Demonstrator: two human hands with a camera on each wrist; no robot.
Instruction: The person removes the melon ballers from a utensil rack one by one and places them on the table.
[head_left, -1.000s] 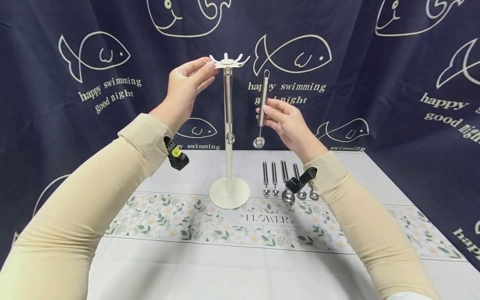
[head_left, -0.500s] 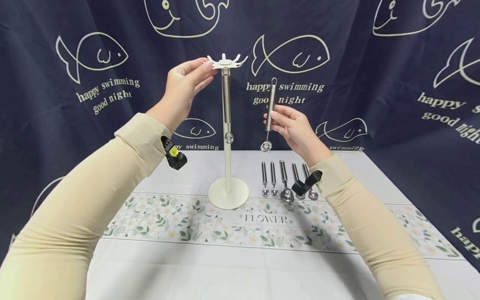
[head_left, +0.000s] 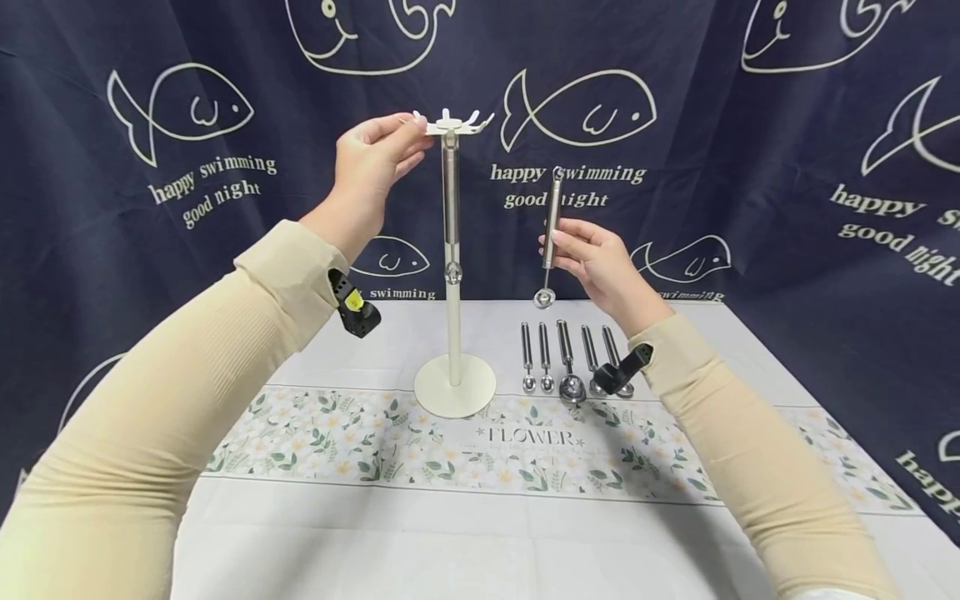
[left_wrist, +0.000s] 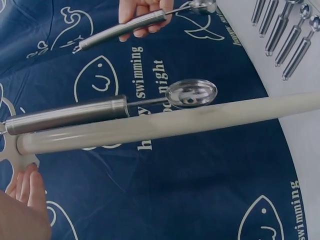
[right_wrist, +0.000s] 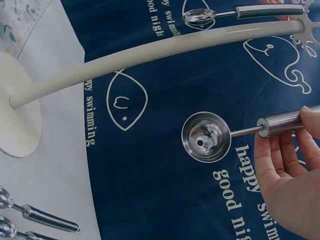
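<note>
My right hand (head_left: 596,258) pinches the steel handle of a melon baller (head_left: 551,229) between thumb and fingers, to the right of a cream stand (head_left: 454,333). The tool is upright with its bowl down; in the right wrist view its round bowl (right_wrist: 217,130) shows a small hole. At the stand's top, my left hand (head_left: 371,171) pinches one arm of the white hook ring (head_left: 457,127). A second melon baller (head_left: 452,200) with an oval bowl hangs from the front of the ring, along the pole.
Several steel scoops (head_left: 527,346) lie in a row on the white table (head_left: 375,533), right of the stand's round base (head_left: 454,404); a larger scoop (head_left: 566,350) is in the middle. My right wrist camera overlaps the rightmost ones. A dark fish-print curtain (head_left: 300,50) stands behind.
My right hand has moved right and slightly down with the melon baller, away from the stand. My left hand stays at the hook ring, and the hanging melon baller stays on the stand.
</note>
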